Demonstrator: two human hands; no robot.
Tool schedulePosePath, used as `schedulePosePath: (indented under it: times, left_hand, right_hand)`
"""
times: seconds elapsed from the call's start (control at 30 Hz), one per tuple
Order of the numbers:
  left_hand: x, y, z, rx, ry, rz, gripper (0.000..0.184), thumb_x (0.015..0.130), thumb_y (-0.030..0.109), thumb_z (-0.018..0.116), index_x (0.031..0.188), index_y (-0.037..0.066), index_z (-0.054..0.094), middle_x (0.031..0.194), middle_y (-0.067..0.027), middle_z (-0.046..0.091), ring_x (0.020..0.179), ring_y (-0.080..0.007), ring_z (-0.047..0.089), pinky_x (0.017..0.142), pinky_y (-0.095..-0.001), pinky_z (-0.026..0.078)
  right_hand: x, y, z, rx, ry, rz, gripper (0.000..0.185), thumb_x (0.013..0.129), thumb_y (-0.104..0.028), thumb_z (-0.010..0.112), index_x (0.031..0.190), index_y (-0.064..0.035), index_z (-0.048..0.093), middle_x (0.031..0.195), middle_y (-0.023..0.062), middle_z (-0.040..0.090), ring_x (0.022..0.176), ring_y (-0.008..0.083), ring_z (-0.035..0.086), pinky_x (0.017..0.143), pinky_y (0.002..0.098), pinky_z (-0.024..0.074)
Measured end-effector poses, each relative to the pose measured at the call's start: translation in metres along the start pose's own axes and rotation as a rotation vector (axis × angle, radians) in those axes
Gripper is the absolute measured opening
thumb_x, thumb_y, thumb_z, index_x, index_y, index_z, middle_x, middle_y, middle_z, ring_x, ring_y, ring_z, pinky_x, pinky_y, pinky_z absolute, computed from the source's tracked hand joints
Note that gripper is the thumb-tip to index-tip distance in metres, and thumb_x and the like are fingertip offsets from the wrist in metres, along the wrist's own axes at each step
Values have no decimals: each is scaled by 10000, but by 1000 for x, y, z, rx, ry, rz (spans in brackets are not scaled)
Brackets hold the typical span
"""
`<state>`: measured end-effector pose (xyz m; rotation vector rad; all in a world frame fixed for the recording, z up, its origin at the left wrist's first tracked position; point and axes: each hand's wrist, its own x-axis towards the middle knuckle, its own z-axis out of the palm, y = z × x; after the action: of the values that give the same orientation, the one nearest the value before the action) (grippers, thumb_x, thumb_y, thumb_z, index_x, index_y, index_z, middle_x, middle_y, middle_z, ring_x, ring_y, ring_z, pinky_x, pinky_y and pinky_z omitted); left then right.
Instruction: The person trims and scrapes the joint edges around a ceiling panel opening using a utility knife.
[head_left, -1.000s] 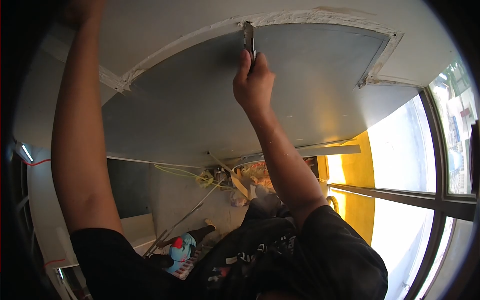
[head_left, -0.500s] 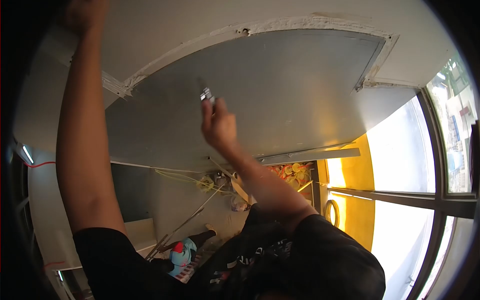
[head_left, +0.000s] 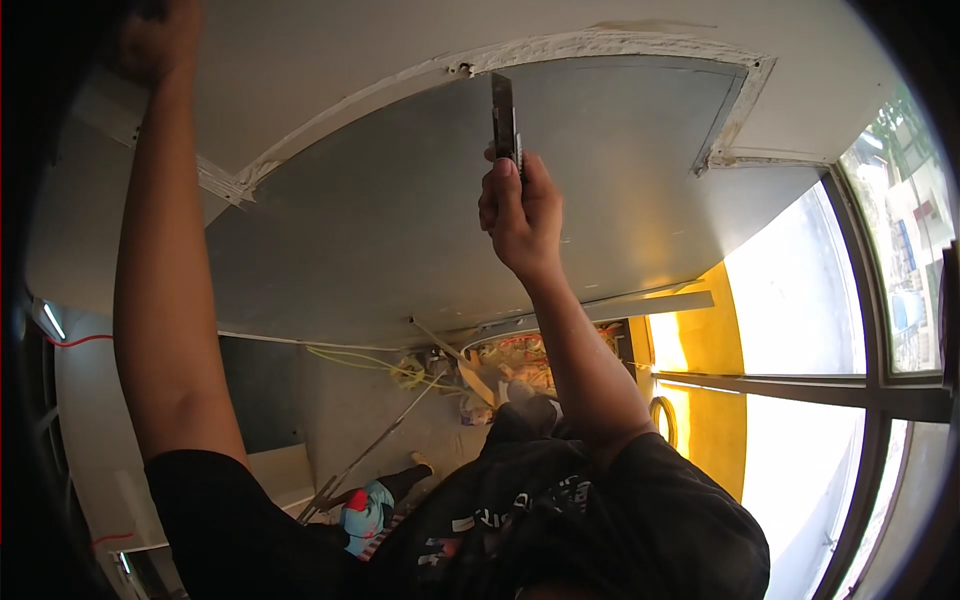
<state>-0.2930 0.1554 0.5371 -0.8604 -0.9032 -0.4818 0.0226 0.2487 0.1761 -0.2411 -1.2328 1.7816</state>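
Observation:
My right hand is raised in front of the grey panel, its fingers closed round a utility knife. The dark blade points upward, with its tip close to the panel's curved upper edge. A rough white joint strip runs along that edge, with a small dark hole in it near the blade tip. My left hand reaches up to the far upper left, by the white ceiling surface. Its fingers are in shadow and partly cut off by the view's edge, so their hold cannot be made out.
Below, another person in a light blue top is near the floor. Long rods, yellow cables and a heap of loose material lie below. Bright framed windows and a yellow panel stand on the right.
My right hand has moved up and to the right with the utility knife, bringing the blade near the curved edge. My left arm has stayed almost in place.

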Motion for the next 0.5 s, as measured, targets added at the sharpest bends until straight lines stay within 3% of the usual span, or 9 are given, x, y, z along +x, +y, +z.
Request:
schedulePosePath:
  times: [0.1,0.13,0.2,0.27,0.33,0.43,0.5]
  left_hand:
    - [-12,-42,18,202,36,69,511,867,471,617,932,-18,749,920,-148,762,784,-283,720,756,-383,541]
    - [-18,-55,21,202,34,70,511,867,471,617,932,-18,749,920,-148,762,784,-283,720,756,-383,541]
    - [-27,-72,23,408,-171,11,569,842,536,632,902,-14,763,841,-135,759,780,-294,736,704,-400,544]
    - [-33,-84,24,402,-200,-8,571,847,541,633,924,-10,763,861,-139,760,801,-295,738,717,-404,547]
    - [-37,-94,27,391,-242,-55,577,856,549,633,967,-2,765,902,-148,763,842,-297,741,742,-412,551]
    - [-36,-93,30,383,-292,-96,584,865,557,633,1010,7,766,942,-156,765,884,-300,745,767,-420,556]
    - [-28,-66,34,144,99,-72,590,882,554,638,1071,5,747,1032,-177,753,934,-312,732,839,-429,548]
  right_hand:
    - [6,9,-2,-61,-16,-40,287,1096,-288,515,1051,-15,588,643,-9,546,541,65,527,500,252,432]
    - [11,15,-3,-125,-24,-106,314,1103,-312,506,1084,-11,593,644,-14,531,515,54,504,463,234,407]
    - [22,25,-7,-198,-18,-192,318,1099,-319,513,1065,-14,596,646,-14,540,513,53,502,465,234,412]
    - [31,34,-10,-269,-13,-274,322,1095,-325,520,1045,-17,600,648,-14,548,511,52,500,468,233,417]
    - [40,40,-15,-229,39,-196,353,1071,-321,565,937,4,597,637,69,576,554,136,539,534,316,443]
    - [51,43,-20,-310,71,-243,350,1063,-304,581,891,-1,603,629,121,568,512,195,516,512,336,433]
    - [56,44,-23,-414,94,-355,330,1052,-287,599,886,-1,614,629,181,553,486,283,520,497,368,440]
